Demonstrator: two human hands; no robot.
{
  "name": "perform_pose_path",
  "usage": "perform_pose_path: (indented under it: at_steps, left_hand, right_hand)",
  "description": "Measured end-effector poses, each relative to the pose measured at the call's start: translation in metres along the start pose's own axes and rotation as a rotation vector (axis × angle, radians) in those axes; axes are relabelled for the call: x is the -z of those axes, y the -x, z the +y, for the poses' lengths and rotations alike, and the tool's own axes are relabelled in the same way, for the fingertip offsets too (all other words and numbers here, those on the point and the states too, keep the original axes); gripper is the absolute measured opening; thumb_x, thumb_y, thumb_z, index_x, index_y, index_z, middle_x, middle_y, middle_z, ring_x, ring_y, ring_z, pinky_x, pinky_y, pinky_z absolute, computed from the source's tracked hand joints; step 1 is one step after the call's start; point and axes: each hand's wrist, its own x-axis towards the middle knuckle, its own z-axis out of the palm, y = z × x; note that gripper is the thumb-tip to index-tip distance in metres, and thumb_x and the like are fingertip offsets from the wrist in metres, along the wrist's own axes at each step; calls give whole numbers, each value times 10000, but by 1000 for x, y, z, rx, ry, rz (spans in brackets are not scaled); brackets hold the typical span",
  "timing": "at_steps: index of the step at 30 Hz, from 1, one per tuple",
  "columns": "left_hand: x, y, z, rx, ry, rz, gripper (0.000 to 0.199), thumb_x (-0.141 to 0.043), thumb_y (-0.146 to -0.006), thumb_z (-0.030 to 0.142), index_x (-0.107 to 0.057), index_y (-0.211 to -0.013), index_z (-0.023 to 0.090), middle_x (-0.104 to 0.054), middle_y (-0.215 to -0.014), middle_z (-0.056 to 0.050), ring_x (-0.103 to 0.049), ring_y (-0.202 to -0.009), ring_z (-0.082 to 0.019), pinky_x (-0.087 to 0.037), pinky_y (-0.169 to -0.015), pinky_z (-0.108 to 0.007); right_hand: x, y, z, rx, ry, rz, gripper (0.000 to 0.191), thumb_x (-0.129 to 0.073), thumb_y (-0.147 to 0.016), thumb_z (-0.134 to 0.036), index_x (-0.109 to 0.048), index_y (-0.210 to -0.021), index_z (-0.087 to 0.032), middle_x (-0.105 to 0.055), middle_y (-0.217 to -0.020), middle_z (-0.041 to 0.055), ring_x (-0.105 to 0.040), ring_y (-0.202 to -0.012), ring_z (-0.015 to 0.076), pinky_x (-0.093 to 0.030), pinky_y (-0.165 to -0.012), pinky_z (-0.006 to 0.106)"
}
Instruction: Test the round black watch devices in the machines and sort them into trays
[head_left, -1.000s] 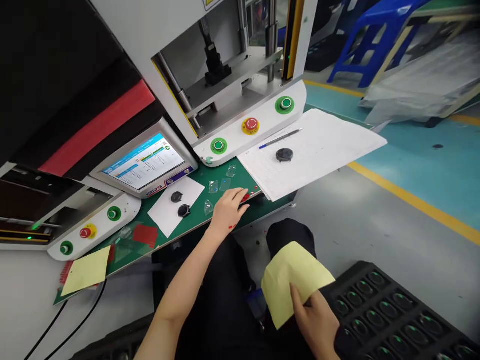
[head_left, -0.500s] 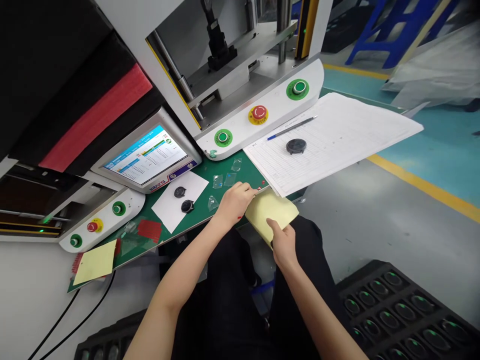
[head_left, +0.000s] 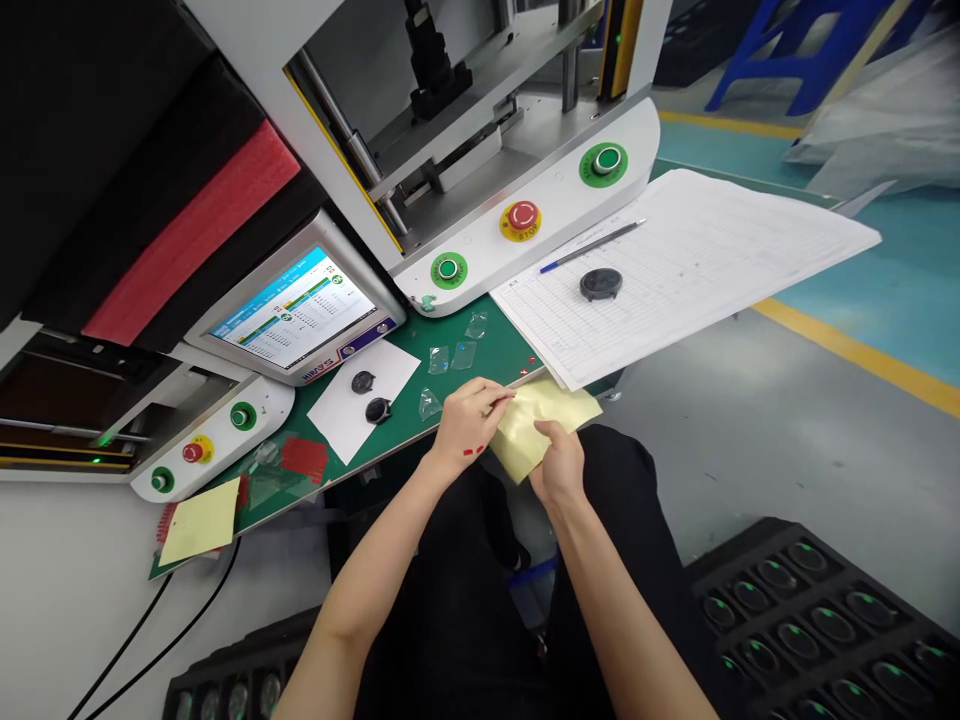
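Note:
My right hand grips a pale yellow sheet by its near edge, thumb on top and fingers underneath. The sheet is bent and lies over my lap, just under the table's front edge. At the sheet's left side, my left hand is closed in a pinch, thumb against fingers. Whatever sits between those fingertips is too small to make out. Small red pieces stick to the back of this hand near the wrist. More red bits lie on the table edge beside the sheet.
Clear film pieces and two round black watch cases on white paper lie left. Another watch case and a pen rest on printed forms. Behind stands a press with buttons. Black trays sit lower right.
My left hand has shifted slightly down from the table edge and its fingers are now pinched together. The yellow sheet is more bent. The nearby screen shows an additional green bar.

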Motion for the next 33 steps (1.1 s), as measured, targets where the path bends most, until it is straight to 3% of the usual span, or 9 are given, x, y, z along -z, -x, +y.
perform_pose_path:
  at_steps: [4, 8, 12, 17, 23, 29, 33]
  left_hand:
    - [-9, 15, 8, 83, 78, 48, 125, -633, -854, 155, -728, -933, 177, -757, -871, -36, -711, -762, -140, -588, -722, -252]
    - [-28, 28, 11, 31, 44, 12, 130, -627, -870, 162, -747, -825, 188, -771, -846, -44, -715, -812, -175, -596, -786, -316]
    - [-37, 35, 13, -32, 9, -59, 155, -613, -888, 182, -764, -861, 207, -778, -859, -45, -700, -917, -199, -603, -814, -353]
    - [-28, 35, 17, -97, -5, -93, 203, -558, -928, 219, -759, -932, 194, -760, -1017, -76, -683, -1001, -209, -583, -898, -395]
    - [-15, 23, 24, 68, 149, -58, 116, -641, -860, 157, -756, -863, 174, -744, -912, -60, -702, -843, -166, -585, -789, -288]
    - [-5, 14, 30, 184, 243, -65, 153, -613, -867, 137, -753, -880, 196, -777, -911, -36, -725, -877, -179, -574, -842, -312]
    - [1, 4, 28, 195, 268, 32, 142, -619, -857, 141, -752, -867, 188, -773, -910, -39, -724, -846, -162, -576, -806, -282]
  right_hand:
    - [1, 6, 1, -46, -36, 24, 272, -607, -582, -241, -565, -843, -177, -665, -769, 10, -681, -876, 255, -577, -834, 435]
    - [3, 15, 0, -74, -53, -12, 253, -612, -678, -335, -588, -862, -163, -683, -841, 47, -679, -929, 234, -574, -877, 392]
    - [7, 22, -1, -62, -45, -28, 378, -581, -788, -504, -606, -926, -154, -690, -944, 76, -678, -971, 222, -579, -887, 371]
    - [7, 25, 1, 10, -10, 32, 346, -609, -802, -472, -597, -952, -159, -687, -969, 65, -674, -1005, 204, -575, -892, 331]
    - [1, 30, -3, 69, -5, 78, 297, -614, -767, -372, -606, -949, -138, -699, -954, 71, -682, -980, 214, -573, -869, 340]
    - [-2, 32, -10, 47, -37, 116, 290, -589, -760, -302, -615, -998, -137, -716, -926, 59, -701, -930, 212, -587, -839, 357]
    - [-2, 31, -12, 13, -47, 133, 310, -586, -747, -310, -619, -998, -130, -717, -890, 62, -706, -919, 229, -589, -839, 382]
